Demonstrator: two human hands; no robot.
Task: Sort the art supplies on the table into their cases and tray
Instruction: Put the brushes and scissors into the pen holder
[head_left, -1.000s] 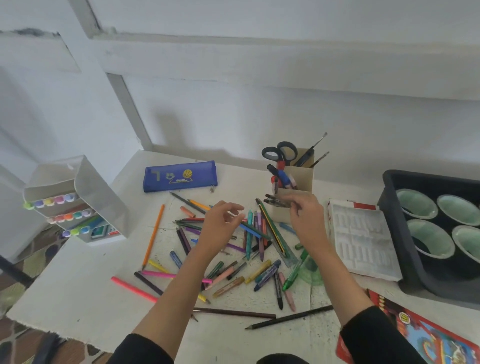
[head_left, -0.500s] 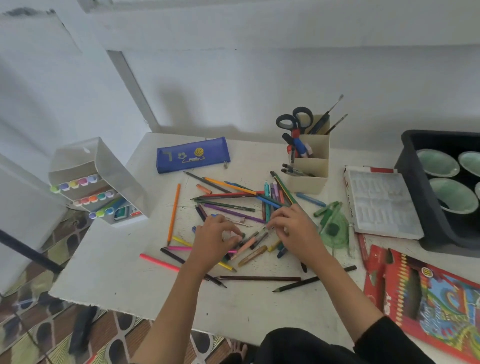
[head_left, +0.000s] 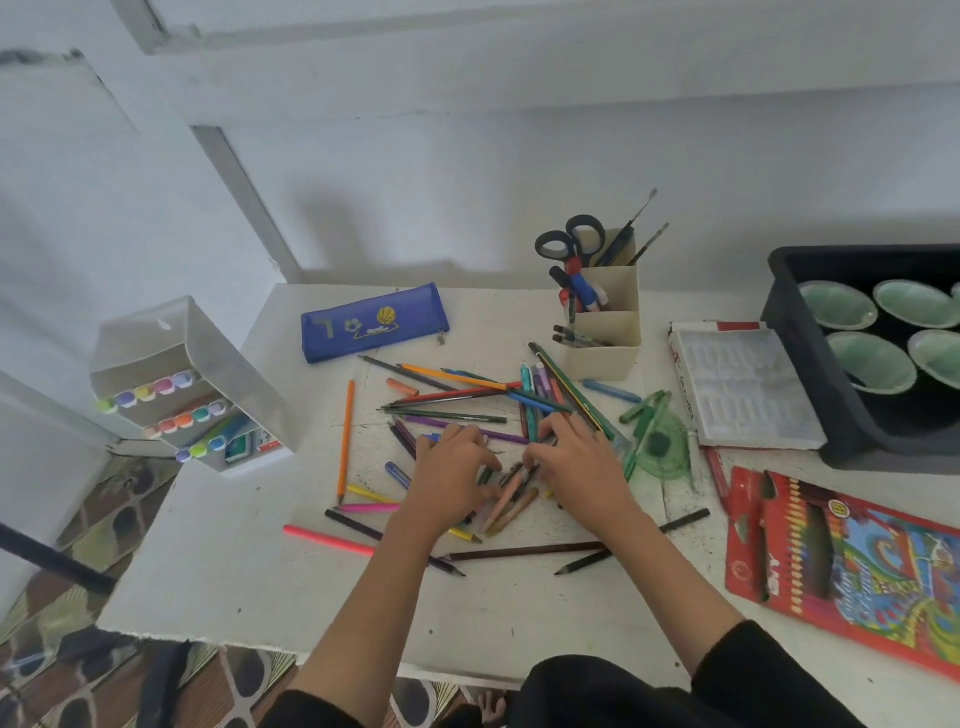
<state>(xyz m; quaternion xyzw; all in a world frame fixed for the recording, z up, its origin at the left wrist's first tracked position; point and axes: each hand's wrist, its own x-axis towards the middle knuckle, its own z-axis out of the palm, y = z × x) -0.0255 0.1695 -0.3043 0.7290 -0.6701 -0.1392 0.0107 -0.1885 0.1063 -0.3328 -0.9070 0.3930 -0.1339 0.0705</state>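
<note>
The left hand (head_left: 451, 470) and right hand (head_left: 583, 462) rest mid-frame on the loose pile (head_left: 457, 415) of pencils and markers. Their fingers curl down around the short crayons (head_left: 511, 499) between them, but I cannot tell whether any crayon is actually pinched. The step seems to be gathering, so keep like with like. Draw crayons toward the white tray (head_left: 743, 384) right of centre and long pencils toward the red box (head_left: 852, 566) at lower right, letting nothing roll off the table (head_left: 234, 571).

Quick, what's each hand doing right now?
Left hand: fingers curled on the crayon pile; grip cannot be told.
Right hand: likewise curled there; cannot be told.
</note>
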